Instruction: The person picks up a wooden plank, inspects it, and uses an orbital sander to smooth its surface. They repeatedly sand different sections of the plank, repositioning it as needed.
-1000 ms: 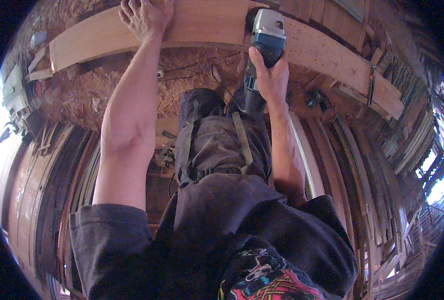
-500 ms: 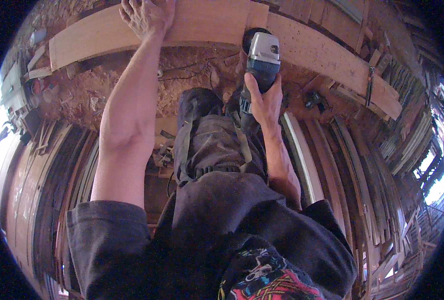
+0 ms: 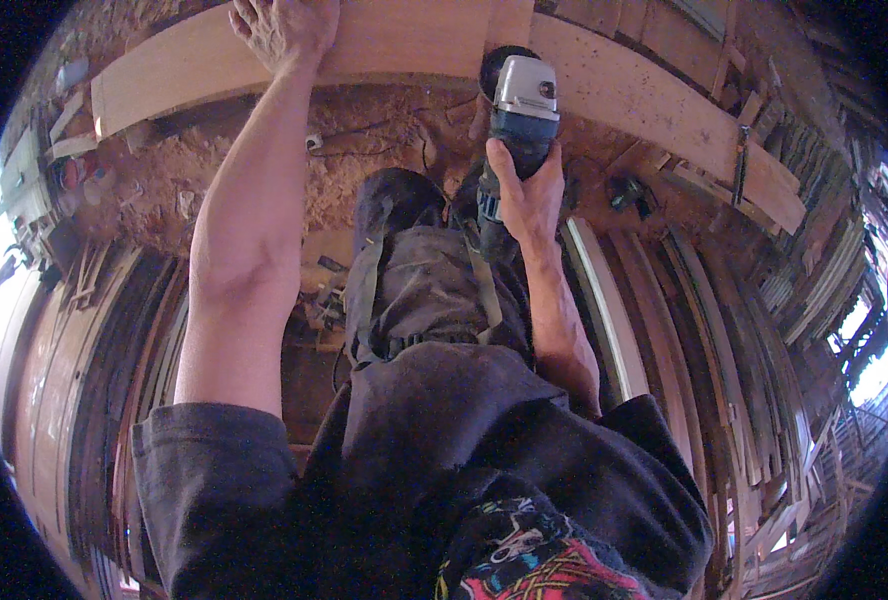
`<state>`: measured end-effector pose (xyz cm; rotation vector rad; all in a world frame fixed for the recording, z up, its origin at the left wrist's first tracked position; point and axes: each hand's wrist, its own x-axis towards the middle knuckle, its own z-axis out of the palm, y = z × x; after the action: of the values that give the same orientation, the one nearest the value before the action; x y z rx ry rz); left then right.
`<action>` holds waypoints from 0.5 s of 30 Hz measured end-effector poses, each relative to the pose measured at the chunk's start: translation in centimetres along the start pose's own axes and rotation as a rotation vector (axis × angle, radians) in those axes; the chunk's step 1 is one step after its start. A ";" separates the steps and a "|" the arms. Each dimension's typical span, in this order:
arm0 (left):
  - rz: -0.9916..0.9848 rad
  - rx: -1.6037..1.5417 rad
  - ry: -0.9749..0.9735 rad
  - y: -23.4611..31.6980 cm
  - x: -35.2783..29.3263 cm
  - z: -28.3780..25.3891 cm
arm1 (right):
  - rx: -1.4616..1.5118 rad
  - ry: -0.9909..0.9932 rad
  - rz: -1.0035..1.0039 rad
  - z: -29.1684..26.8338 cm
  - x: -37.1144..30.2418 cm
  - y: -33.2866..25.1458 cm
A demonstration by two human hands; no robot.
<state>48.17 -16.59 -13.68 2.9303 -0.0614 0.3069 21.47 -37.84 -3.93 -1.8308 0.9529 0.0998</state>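
My left hand lies on a pale wooden board at the far side, fingers stretched out and partly cut off by the upper edge. In my right hand is an angle grinder with a silver head and a dark blue body, my thumb and fingers wrapped round it. The grinder's dark round disc is at the board's near edge, by a joint with another plank. Whether the disc touches the wood I cannot tell.
A long speckled plank runs off to the right, with a dark clamp-like bar across it. Below lies reddish ground with shavings and a cable. Stacked planks flank me on the left, with more timber on the right.
The grinder in my right hand has shifted slightly forward and left along the near edge of the board. My left hand stays on the board; the whole view has moved a little.
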 end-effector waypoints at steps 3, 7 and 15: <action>-0.015 0.000 -0.003 0.1 0.1 -0.1 | 0.022 0.000 0.010 0.0 -0.1 -0.6; -0.025 -0.013 -0.001 0.3 0.0 -0.2 | 0.046 -0.010 0.050 0.0 -0.4 0.0; 0.008 -0.033 0.043 -0.3 -0.2 0.4 | 0.027 -0.010 0.036 -0.3 0.4 -0.6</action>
<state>48.07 -16.40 -14.14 2.8898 -0.0713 0.3669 22.00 -38.22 -3.54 -1.7872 0.9756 0.1180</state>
